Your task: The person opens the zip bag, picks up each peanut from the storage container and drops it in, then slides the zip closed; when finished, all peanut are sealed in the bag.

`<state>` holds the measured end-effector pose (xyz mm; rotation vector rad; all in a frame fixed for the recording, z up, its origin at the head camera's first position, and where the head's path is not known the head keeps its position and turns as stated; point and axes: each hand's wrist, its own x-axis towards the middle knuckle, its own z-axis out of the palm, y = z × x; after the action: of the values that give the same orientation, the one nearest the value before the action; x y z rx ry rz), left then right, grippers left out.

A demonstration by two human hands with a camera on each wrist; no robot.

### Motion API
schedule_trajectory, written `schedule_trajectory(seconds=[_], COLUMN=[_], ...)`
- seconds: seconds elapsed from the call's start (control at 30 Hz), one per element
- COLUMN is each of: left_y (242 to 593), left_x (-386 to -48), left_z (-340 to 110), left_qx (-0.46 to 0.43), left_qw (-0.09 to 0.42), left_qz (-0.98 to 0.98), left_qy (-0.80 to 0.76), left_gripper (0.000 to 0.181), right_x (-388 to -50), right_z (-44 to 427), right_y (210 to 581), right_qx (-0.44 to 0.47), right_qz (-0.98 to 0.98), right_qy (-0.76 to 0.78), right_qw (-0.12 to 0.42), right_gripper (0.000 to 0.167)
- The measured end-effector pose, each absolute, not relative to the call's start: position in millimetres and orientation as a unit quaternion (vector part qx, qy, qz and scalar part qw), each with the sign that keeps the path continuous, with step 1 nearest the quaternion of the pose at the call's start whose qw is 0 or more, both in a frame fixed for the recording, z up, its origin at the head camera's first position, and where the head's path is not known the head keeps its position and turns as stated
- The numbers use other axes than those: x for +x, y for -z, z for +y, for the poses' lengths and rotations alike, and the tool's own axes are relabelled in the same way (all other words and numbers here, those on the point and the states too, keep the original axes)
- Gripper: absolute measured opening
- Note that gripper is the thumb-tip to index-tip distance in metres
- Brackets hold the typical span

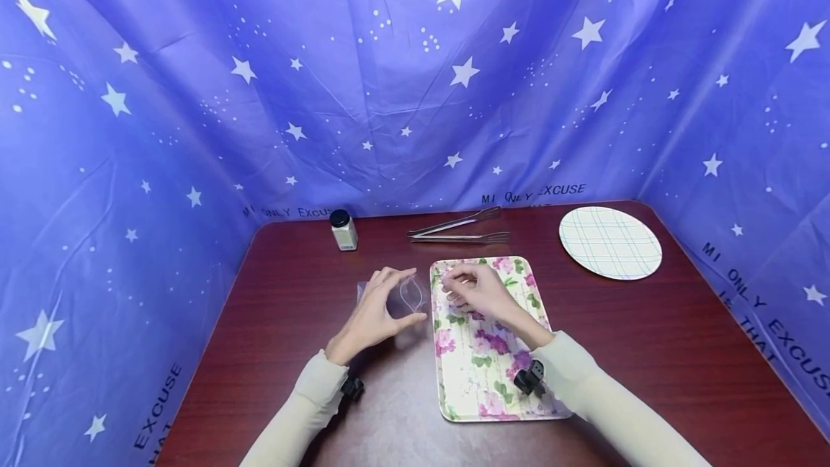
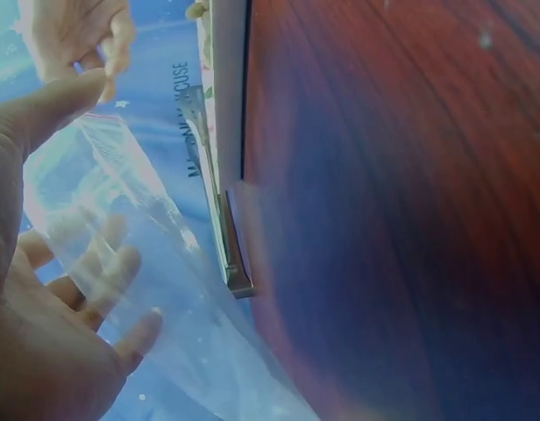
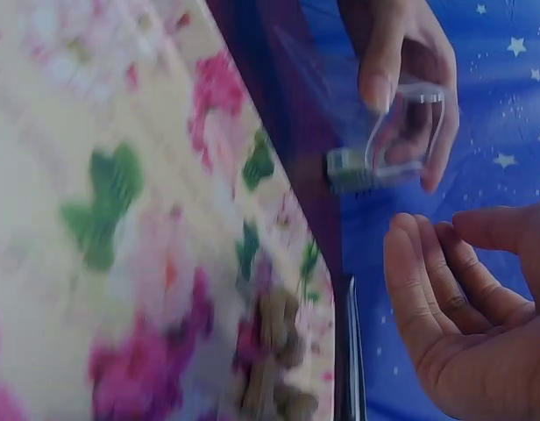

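Beside the tray (image 1: 462,389), the left hand (image 1: 372,313) holds a bag (image 1: 411,295) I barely discern. The right hand (image 1: 478,291) hangs half-curled, seemingly empty.

Blue curtain (image 1: 402,92): "MI ONLY EXCUSE", seemingly "IS THAT" below. Jar label (image 1: 347,246) too small to read.

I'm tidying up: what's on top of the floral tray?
Brown pieces lie on the tray in the right wrist view; in the head view, the right hand hides part of its top.
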<state>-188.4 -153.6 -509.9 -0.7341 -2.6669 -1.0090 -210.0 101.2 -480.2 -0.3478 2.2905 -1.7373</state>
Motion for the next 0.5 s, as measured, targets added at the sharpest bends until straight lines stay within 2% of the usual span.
schedule_trajectory(seconds=[0.27, 0.5], left_y=[510.8, 511.0], left_x=[-189.9, -190.9], left_z=[-153.8, -153.5], left_qx=[-0.267, -0.272], left_qw=[0.118, 0.114], left_qz=[-0.900, -0.901], left_qy=[0.323, 0.319], left_gripper=[0.088, 0.088], right_x=[-215.1, -214.5], right_z=[141.1, 174.2], right_y=[482.8, 486.4], right_qx=[-0.126, -0.089], right_qz=[0.822, 0.870], right_qy=[0.548, 0.478], right_qw=[0.089, 0.081], right_gripper=[0.024, 0.023])
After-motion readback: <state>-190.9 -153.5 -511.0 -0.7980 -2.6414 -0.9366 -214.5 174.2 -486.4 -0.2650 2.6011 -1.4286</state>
